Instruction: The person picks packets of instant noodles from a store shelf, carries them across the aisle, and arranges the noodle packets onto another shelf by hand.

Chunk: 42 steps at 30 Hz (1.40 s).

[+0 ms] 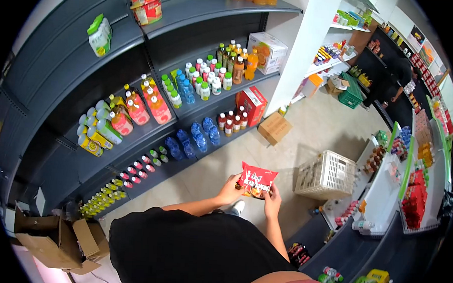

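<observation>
Red packet (257,179), edges gripped, is clear of crate (310,179).

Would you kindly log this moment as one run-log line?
left hand: holds red packet, left side | right hand: holds its right side | packet: above floor | nearby: cream crate on floor

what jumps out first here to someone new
Probably the red packet, near the middle of the view, held between the left hand and right hand. Next, likely the pale crate to its right and the dark shelves filling the upper left, with pink bottles on one of them.
</observation>
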### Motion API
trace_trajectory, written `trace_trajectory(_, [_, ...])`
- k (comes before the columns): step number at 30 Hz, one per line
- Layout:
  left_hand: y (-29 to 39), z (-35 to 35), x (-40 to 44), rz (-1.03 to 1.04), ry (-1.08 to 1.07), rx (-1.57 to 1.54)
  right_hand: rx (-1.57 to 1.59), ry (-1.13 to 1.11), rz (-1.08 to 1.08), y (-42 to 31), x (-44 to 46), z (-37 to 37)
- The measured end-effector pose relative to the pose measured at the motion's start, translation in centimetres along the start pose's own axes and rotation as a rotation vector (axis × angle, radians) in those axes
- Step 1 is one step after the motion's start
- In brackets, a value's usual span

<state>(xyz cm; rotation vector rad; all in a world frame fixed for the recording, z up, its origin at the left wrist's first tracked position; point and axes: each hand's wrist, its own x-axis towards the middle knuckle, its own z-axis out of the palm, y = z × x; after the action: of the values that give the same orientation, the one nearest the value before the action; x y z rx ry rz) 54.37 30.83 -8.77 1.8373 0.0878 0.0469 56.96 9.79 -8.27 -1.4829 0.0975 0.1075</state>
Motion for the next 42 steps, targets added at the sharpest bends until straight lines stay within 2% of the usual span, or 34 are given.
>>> trace_trajectory(2, [1.1, -0.5, 4.4, 0.099, -0.058, -0.14, -0.085, 0.09, -0.076, -1.9, 3.7, 0.1])
trace_trajectory(3, [3.1, -1.0, 6.7, 0.156, -0.123, -0.252, -0.091, 0.136, -0.189, -3.4, 5.5, 0.6])
trace_trajectory(6, [8.7, -2.4, 12.5, 0.305, -0.109, -0.138, -0.057, 0.153, -0.376, -5.9, 11.8, 1.2])
trace_trajectory(8, [12.8, -4.0, 15.8, 0.482, -0.037, 0.14, -0.031, 0.114, -0.466, -9.1, 15.5, 2.9])
trace_trajectory(9, [13.9, -4.4, 17.7, 0.524, 0.022, 0.141, 0.003, 0.056, -0.501, -10.7, 17.6, 3.7])
trace_trajectory(11, [16.9, -6.2, 20.7, 0.483, 0.056, 0.047, 0.006, -0.004, -0.58, -14.6, 21.6, 5.3])
trace_trajectory(12, [18.2, -7.6, 22.8, 0.464, 0.046, -0.021, 0.03, -0.032, -0.686, -16.9, 23.9, 6.3])
trace_trajectory(14, [22.2, -11.5, 25.3, 0.508, 0.041, 0.015, -0.026, -0.028, -0.893, -20.7, 28.4, 8.5])
trace_trajectory(17, [26.0, -16.2, 29.0, 0.619, 0.163, 0.228, -0.055, -0.041, -1.024, -26.7, 33.1, 12.7])
trace_trajectory(18, [28.2, -17.7, 29.9, 0.67, 0.167, 0.281, -0.012, -0.026, -1.064, -28.5, 34.5, 14.6])
trace_trajectory(20, [31.9, -21.0, 32.2, 0.615, 0.12, 0.391, 0.065, 0.005, -1.124, -31.7, 37.0, 18.3])
trace_trajectory(21, [32.2, -22.4, 32.9, 0.656, 0.255, 0.543, -0.002, 0.081, -1.252, -33.3, 38.7, 19.9])
trace_trajectory(22, [31.3, -24.9, 35.4, 0.732, 0.28, 0.549, -0.087, 0.149, -1.366, -34.6, 40.3, 21.1])
trace_trajectory(23, [33.2, -26.2, 35.9, 0.611, 0.219, 0.48, -0.178, 0.212, -1.483, -35.7, 41.9, 22.3])
trace_trajectory(24, [35.5, -27.4, 36.4, 0.493, 0.163, 0.411, -0.109, 0.193, -1.476, -36.6, 43.6, 24.2])
trace_trajectory(26, [35.9, -30.3, 38.8, 0.371, 0.135, 0.27, -0.135, 0.122, -1.475, -38.7, 46.7, 26.9])
trace_trajectory(28, [37.3, -31.9, 40.8, 0.405, 0.201, 0.365, -0.122, 0.083, -1.462, -40.6, 49.3, 29.7])
trace_trajectory(30, [37.2, -34.5, 44.2, 0.533, 0.204, 0.343, -0.128, 0.02, -1.46, -43.4, 51.4, 32.2])
trace_trajectory(32, [37.8, -37.1, 47.0, 0.479, 0.26, 0.227, -0.146, -0.063, -1.467, -46.4, 53.4, 35.4])
trace_trajectory(34, [39.5, -38.8, 49.0, 0.502, 0.43, 0.258, -0.098, -0.198, -1.337, -48.0, 57.8, 39.5])
trace_trajectory(35, [39.1, -40.4, 51.2, 0.573, 0.482, 0.216, -0.226, -0.113, -1.366, -49.0, 58.8, 41.0])
trace_trajectory(36, [38.6, -42.0, 53.5, 0.648, 0.536, 0.173, -0.225, -0.161, -1.312, -49.2, 60.5, 42.8])
trace_trajectory(39, [38.6, -43.8, 57.8, 0.689, 0.376, 0.026, -0.209, -0.28, -1.183, -50.3, 64.6, 47.7])
trace_trajectory(42, [39.7, -43.9, 60.1, 0.449, 0.643, 0.329, -0.318, -0.347, -1.082, -51.3, 66.9, 51.2])
